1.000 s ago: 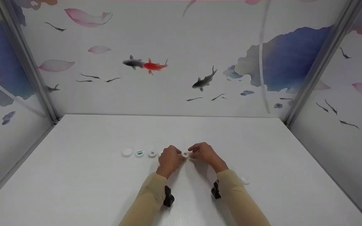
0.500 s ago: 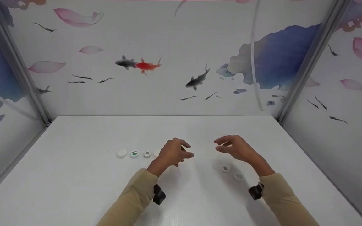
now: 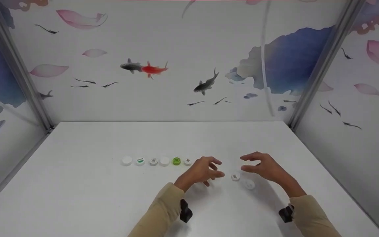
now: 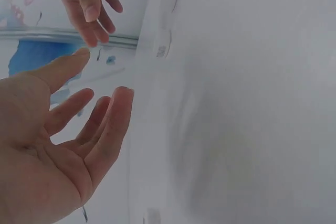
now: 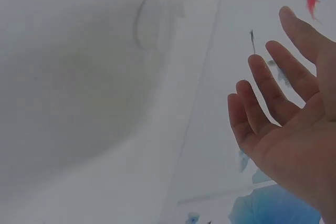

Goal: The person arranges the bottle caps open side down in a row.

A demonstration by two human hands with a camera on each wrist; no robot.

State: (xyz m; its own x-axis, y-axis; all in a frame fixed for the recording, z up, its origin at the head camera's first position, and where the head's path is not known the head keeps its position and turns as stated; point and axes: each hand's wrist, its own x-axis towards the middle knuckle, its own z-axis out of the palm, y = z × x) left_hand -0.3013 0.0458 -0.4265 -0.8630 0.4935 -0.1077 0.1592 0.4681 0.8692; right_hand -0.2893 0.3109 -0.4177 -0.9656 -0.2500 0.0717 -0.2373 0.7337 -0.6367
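Observation:
My left hand [image 3: 204, 170] hovers over the white table with fingers spread and nothing in them, just left of a small white bottle cap with a dark square mark [image 3: 235, 176]. My right hand [image 3: 264, 167] is also empty, its fingers loosely apart, above and right of that cap. A plain whitish cap [image 3: 249, 184] lies beside it, nearer my right wrist. To the left runs a row of caps: a white one [image 3: 127, 160], a white one with a green print [image 3: 140, 161], a square-marked one [image 3: 153, 161], another white one [image 3: 164, 161], a green one [image 3: 176, 161] and a square-marked one [image 3: 188, 161].
The white table [image 3: 87, 194] is enclosed by printed panels with fish and petals. A back wall [image 3: 163, 102] rises at its far edge, and metal posts stand at the far corners. Each sleeve carries a black wrist camera [image 3: 185, 210].
My hands have parted from the square-marked cap between them, which now ends the row. Both then shifted right, my left hand uncovering the green cap and coming close to the two loose caps.

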